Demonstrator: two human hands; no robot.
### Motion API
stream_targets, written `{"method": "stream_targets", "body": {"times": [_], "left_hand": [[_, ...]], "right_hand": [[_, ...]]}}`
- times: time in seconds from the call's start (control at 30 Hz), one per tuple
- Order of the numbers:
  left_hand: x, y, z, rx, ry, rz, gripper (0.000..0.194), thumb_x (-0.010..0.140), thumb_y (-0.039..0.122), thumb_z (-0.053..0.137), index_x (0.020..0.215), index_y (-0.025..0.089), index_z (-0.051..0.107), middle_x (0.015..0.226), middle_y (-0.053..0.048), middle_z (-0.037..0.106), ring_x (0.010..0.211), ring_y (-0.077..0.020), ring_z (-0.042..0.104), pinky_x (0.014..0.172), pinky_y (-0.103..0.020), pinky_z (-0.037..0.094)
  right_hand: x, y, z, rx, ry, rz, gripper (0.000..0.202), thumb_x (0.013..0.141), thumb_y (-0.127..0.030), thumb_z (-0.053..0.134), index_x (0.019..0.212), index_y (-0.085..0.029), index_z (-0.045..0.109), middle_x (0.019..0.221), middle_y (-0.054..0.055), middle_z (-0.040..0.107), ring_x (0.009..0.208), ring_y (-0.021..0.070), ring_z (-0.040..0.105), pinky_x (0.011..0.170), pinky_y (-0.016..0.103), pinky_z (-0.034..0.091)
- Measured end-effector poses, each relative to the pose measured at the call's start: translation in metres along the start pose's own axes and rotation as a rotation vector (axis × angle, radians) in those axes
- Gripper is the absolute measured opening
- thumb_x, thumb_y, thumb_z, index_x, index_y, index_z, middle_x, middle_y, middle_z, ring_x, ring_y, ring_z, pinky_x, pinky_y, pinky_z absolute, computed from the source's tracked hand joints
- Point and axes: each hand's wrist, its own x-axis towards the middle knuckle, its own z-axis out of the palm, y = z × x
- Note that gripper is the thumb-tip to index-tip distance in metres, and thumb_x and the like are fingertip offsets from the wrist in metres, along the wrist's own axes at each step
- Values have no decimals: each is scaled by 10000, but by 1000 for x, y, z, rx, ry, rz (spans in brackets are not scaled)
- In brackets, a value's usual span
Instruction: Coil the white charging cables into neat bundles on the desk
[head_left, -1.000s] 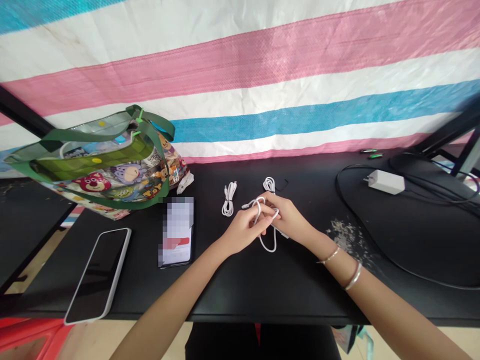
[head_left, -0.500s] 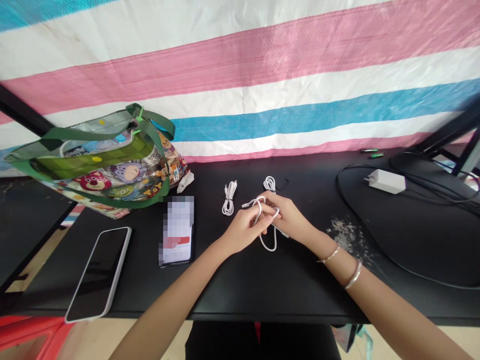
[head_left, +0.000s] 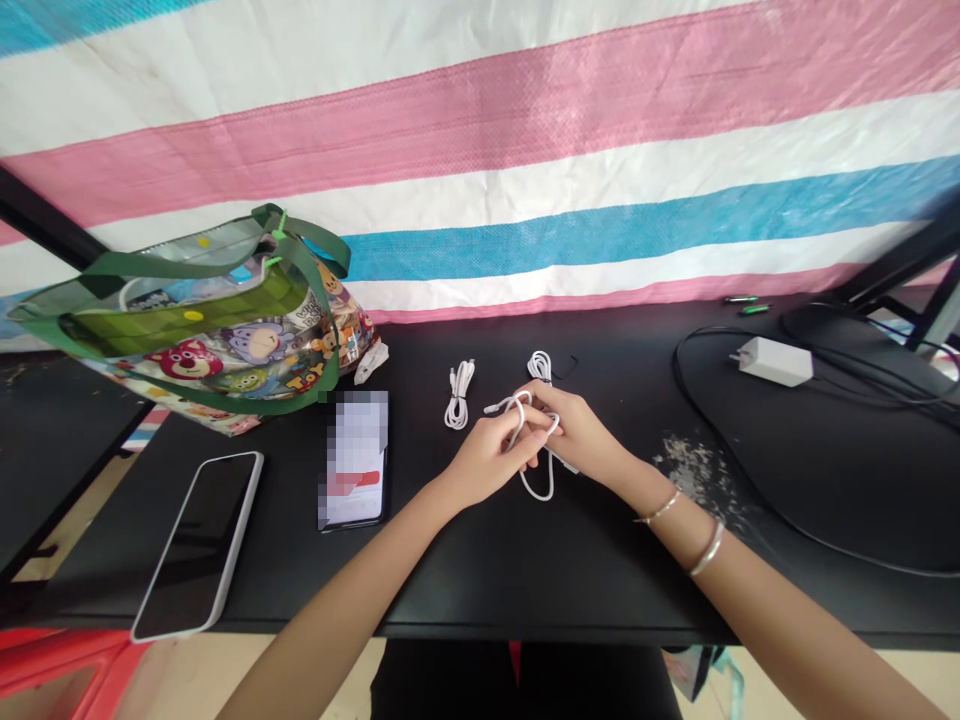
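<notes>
Both hands meet over the black table [head_left: 517,575], fingers closed around one white charging cable [head_left: 539,497]. My left hand [head_left: 491,460] pinches it from the left, with a loop of cable around its fingers. My right hand [head_left: 574,425] grips it from the right, its fingertips touching the left ones. One cable end sticks out to the left, and a loop hangs below the fingers. Beyond the hands lie two bundled white cables: one coiled cable [head_left: 460,395] at left and another coiled cable [head_left: 538,367] just behind my right hand. Some fingers and the cable's middle are hidden.
To the left are a phone with a lit screen [head_left: 360,470], a dark-screened phone [head_left: 199,545] and a clear cartoon bag [head_left: 240,340] with green handles. At right, a white power adapter [head_left: 775,362] lies among black cords [head_left: 720,440]. A striped sheet [head_left: 525,130] hangs behind.
</notes>
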Motion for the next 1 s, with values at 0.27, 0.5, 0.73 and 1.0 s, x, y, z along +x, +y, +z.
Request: {"method": "stream_targets", "body": {"times": [0.27,0.5,0.73,1.0], "left_hand": [[-1,0,1,40,8,-4,232,882,280,465,960,150,641,564,44,528,520,-90,495,555,-212,390],[-1,0,1,93,9,-5,235,885,273,462,981,157,641,572,39,548,523,-94,500,554,-211,390],[-2,1,0,170,-7,-13,241,891,279,453,1006,169,634,587,29,572,535,-104,514,556,-213,402],[-2,1,0,169,-8,-13,243,893,285,450,1012,178,633,588,26,572,537,-108,514,550,-212,407]], "right_hand": [[2,-14,-7,-39,-62,59,141,717,-95,467,807,-193,514,675,-14,603,596,133,577,565,225,429],[0,-1,0,-44,1,32,219,667,-56,461,820,-201,524,671,-27,607,590,132,581,576,225,430],[0,1,0,-39,-7,15,224,647,-64,462,809,-198,536,697,-16,616,603,137,580,576,228,438],[0,2,0,-46,-6,13,226,648,-63,460,810,-200,538,706,-10,620,609,140,587,566,227,435]]}}
